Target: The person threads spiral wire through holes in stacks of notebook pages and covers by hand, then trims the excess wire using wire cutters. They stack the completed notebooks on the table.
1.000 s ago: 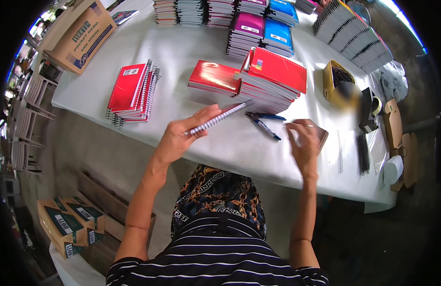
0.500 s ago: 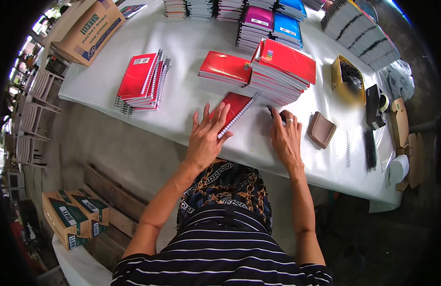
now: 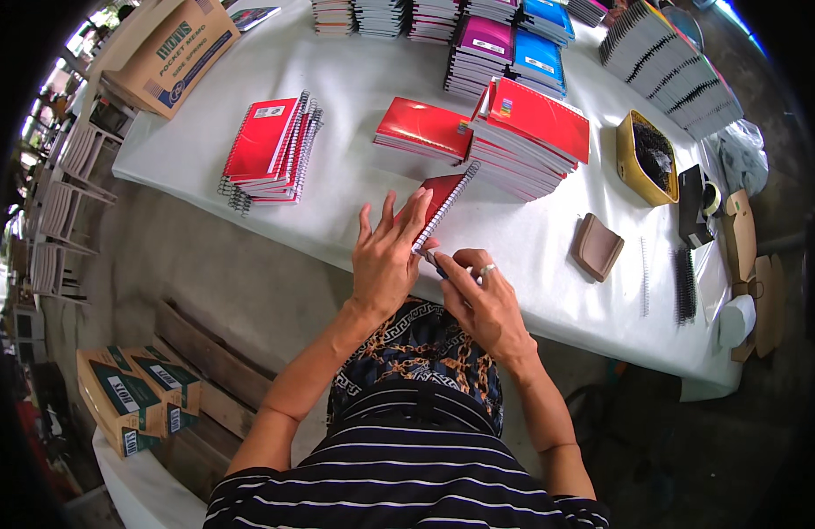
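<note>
A small red spiral notebook (image 3: pixel 440 196) is tilted near the table's front edge, its wire coil along the right side. My left hand (image 3: pixel 385 256) grips it, with fingers spread over the cover and the thumb by the coil. My right hand (image 3: pixel 487 304) holds small pliers (image 3: pixel 429 259), whose tips touch the near end of the coil. Beyond the notebook are a low stack of red-covered pads (image 3: pixel 422 126) and a taller red stack (image 3: pixel 535 128). To the left lies a pile of red notebooks with coils (image 3: pixel 264 150).
On the right are a brown curved block (image 3: pixel 598 248), a yellow tub of dark coils (image 3: pixel 645 163), loose coils (image 3: pixel 684 284) and a tape dispenser (image 3: pixel 695 207). Purple and blue notebook stacks (image 3: pixel 483 53) stand at the back. A cardboard box (image 3: pixel 171 57) sits at the far left corner.
My right hand has moved left with the pliers, from beside the tall stack to the coil's near end. The notebook is tipped up more steeply under my left hand.
</note>
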`<move>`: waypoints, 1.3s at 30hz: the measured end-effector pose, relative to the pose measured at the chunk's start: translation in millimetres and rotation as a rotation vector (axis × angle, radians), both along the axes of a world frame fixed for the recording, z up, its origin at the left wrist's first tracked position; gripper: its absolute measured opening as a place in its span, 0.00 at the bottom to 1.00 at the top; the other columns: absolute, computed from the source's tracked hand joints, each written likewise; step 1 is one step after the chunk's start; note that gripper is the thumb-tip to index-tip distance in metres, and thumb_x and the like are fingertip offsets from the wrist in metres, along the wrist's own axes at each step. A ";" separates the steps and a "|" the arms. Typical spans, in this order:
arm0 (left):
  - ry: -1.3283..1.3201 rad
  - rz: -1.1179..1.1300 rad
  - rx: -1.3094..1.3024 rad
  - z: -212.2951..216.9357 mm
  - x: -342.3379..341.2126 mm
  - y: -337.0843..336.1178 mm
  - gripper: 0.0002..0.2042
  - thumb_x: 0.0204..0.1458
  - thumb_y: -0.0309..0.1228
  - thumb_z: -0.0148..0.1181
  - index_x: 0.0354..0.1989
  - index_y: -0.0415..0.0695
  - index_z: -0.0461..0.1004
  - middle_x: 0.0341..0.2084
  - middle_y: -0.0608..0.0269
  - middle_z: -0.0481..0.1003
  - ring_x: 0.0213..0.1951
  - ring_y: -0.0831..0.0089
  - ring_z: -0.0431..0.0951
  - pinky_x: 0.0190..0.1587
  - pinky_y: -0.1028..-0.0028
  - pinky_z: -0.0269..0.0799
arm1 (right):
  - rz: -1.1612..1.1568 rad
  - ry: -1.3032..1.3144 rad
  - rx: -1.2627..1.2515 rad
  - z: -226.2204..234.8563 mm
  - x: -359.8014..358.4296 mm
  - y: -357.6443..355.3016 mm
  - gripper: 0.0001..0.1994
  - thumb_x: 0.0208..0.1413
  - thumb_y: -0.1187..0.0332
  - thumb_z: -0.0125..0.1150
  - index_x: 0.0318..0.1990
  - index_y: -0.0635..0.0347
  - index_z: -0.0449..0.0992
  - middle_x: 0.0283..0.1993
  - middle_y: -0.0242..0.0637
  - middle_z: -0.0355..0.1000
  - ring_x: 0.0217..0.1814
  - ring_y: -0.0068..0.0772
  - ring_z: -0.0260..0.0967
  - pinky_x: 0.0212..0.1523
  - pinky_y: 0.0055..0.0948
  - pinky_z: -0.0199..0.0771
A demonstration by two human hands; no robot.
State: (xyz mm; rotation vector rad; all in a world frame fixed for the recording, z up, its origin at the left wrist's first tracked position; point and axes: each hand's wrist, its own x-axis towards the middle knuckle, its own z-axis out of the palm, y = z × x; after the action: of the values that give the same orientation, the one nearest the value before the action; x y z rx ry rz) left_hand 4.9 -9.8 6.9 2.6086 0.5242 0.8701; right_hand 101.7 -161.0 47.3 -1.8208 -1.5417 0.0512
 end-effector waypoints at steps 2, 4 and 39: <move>0.014 -0.003 -0.011 1.6 -4.9 0.7 0.35 0.52 0.30 0.62 0.71 0.51 0.56 0.63 0.64 0.68 0.64 0.50 0.66 0.64 0.43 0.53 | 0.096 0.590 -0.242 8.7 11.8 1.3 0.14 0.60 0.72 0.56 0.52 0.65 0.75 0.44 0.39 0.69 0.39 0.31 0.69 0.37 0.29 0.72; 0.013 0.003 0.005 9.9 -10.6 1.9 0.35 0.50 0.27 0.63 0.70 0.51 0.58 0.62 0.64 0.69 0.64 0.52 0.66 0.65 0.44 0.53 | 0.249 1.061 -0.416 18.8 30.9 6.3 0.13 0.66 0.70 0.49 0.50 0.70 0.75 0.44 0.38 0.69 0.40 0.26 0.68 0.39 0.27 0.71; -0.383 -0.010 -0.099 9.8 36.5 5.7 0.38 0.51 0.21 0.59 0.69 0.29 0.47 0.68 0.41 0.55 0.69 0.41 0.52 0.69 0.50 0.51 | -0.367 0.304 0.238 41.5 24.7 116.7 0.08 0.53 0.71 0.62 0.33 0.70 0.76 0.31 0.51 0.75 0.28 0.46 0.75 0.33 0.38 0.75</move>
State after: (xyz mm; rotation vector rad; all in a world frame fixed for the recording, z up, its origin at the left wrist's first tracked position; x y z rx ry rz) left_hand 41.4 -4.1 16.6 2.2737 0.4330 1.2668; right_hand 126.4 -44.3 88.8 -1.7801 -0.9484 -0.0281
